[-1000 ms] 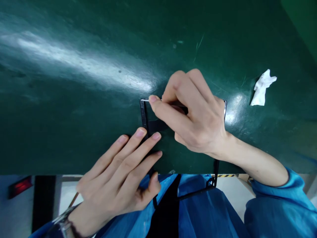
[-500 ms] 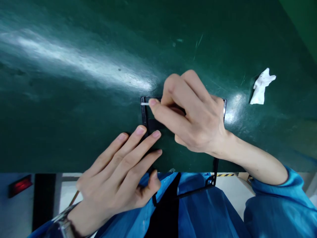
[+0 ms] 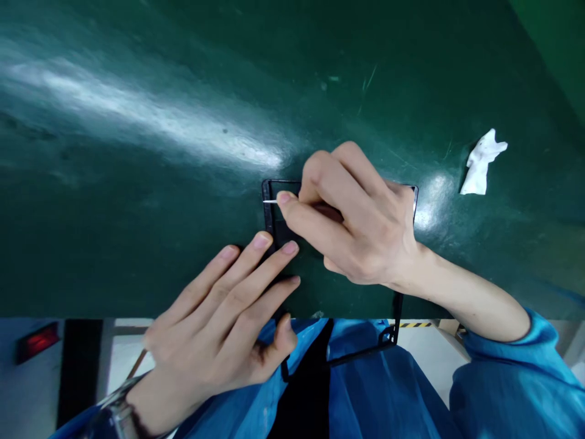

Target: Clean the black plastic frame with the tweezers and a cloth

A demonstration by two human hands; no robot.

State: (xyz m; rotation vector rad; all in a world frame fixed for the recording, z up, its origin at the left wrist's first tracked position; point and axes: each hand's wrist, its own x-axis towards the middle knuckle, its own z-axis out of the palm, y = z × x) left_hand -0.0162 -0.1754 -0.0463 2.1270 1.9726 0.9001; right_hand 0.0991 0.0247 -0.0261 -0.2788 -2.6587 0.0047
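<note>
A thin black rectangular frame point(image 3: 267, 213) lies on the green table, its near end reaching past the table's front edge. My right hand point(image 3: 359, 222) is closed in a pinch over the frame's far part and hides much of it. From between its thumb and fingers pokes a thin, pale stick point(image 3: 270, 202), whose tip touches or hovers over the frame's left bar; which of the two I cannot tell. My left hand point(image 3: 228, 317) is spread out, fingertips resting on and beside that same left bar, thumb apart.
On the right of the green table point(image 3: 137, 244) lies a crumpled white scrap point(image 3: 479, 161), apart from both hands. The table's front edge runs close to my body. Below it are blue clothing point(image 3: 375, 390) and a red-lit object point(image 3: 39, 342) at the left.
My right hand has moved slightly toward me, and the stick's tip with it, down along the left bar. The left hand keeps its place on the frame.
</note>
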